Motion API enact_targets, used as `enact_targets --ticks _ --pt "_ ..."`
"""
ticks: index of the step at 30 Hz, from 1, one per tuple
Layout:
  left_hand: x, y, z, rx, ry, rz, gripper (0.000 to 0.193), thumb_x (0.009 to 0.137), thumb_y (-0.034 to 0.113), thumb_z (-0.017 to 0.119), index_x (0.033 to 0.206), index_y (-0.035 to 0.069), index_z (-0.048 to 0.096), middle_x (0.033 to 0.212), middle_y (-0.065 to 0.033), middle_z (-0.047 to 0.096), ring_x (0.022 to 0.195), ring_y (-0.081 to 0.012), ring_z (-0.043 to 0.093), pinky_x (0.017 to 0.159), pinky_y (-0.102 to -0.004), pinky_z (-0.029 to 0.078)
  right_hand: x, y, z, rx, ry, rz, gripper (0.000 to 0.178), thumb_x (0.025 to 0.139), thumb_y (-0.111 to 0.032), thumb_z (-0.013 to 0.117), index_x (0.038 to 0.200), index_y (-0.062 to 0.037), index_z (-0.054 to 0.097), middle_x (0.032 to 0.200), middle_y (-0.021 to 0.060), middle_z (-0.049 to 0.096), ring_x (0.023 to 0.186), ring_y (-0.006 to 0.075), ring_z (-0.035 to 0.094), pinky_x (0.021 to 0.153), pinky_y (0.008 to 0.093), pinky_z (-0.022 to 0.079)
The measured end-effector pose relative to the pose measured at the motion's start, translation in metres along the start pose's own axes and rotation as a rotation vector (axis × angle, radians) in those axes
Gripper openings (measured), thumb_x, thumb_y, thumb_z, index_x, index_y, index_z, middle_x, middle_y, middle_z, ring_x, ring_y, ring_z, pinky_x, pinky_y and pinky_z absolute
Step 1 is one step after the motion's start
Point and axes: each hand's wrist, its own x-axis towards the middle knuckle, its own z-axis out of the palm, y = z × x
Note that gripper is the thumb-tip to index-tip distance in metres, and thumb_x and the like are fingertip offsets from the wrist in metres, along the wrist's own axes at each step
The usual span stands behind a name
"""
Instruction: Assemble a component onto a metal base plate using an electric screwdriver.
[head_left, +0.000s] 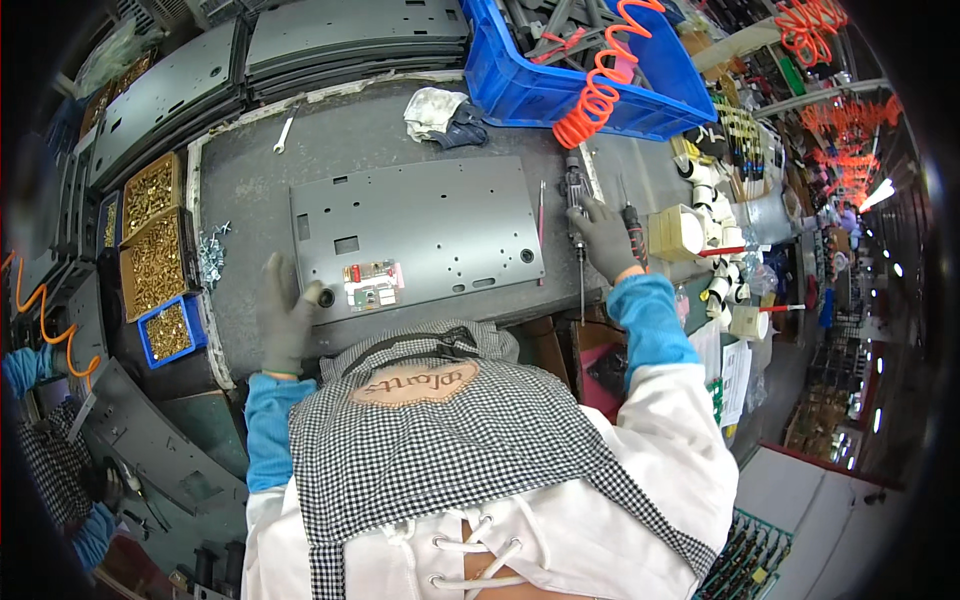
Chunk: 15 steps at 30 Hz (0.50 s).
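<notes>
A dark grey metal panel (420, 220) with holes and slots lies flat on the workbench. Small circuit boards, one red and one green (375, 296), rest near its front left corner. My left hand (287, 312), in a grey glove, is beside that corner, thumb and fingers apart, holding nothing. On the right, an air screwdriver (575, 185) with a long bit hangs from a coiled orange hose (590, 105). My gloved right hand (607, 243) has its fingers curled on the driver's body; part of the grip is hidden. A thin pink-red rod (542, 215) lies along the panel's right edge.
Screw trays (155, 270) and loose silver screws (213, 255) are at left. Behind lie a wrench (285, 132), a rag (437, 115), stacked panels (350, 40) and a blue crate (640, 115). Another screwdriver (633, 230) is at right. A co-worker's gloved hand (105, 482) shows lower left.
</notes>
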Motion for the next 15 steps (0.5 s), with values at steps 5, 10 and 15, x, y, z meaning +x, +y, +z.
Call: enact_targets --ticks 5,10,15 --pt "-0.029 -0.021 -0.002 -0.164 0.194 -0.345 0.066 0.094 0.023 0.069 0.148 -0.002 0.04 0.14 -0.0227 0.054 0.125 -0.0311 0.056 0.105 -0.0402 0.046 0.022 -0.004 -0.004 0.121 0.009 -0.086 0.043 0.084 -0.006 0.056 0.127 -0.015 0.06 0.138 0.0103 0.056 0.13 0.03 0.051 0.109 0.0442 0.039" --pt "-0.044 -0.032 0.015 -0.183 0.301 -0.451 0.054 0.1 0.027 0.062 0.144 0.001 0.046 0.134 -0.0176 0.059 0.121 -0.0265 0.058 0.103 -0.0379 0.045 0.039 -0.029 0.009 0.187 -0.03 -0.234 0.042 0.086 -0.008 0.055 0.127 -0.0138 0.06 0.137 0.0079 0.056 0.131 0.0297 0.05 0.107 0.0424 0.043" --pt "-0.041 -0.025 0.018 0.083 0.221 -0.416 0.045 0.095 0.035 0.063 0.127 0.003 0.061 0.113 -0.0217 0.069 0.103 -0.0344 0.067 0.092 -0.0434 0.051 0.022 -0.05 0.004 0.27 0.003 0.04 0.024 0.09 -0.016 0.058 0.111 -0.0079 0.065 0.108 0.0139 0.067 0.102 0.0371 0.063 0.087 0.0466 0.051"
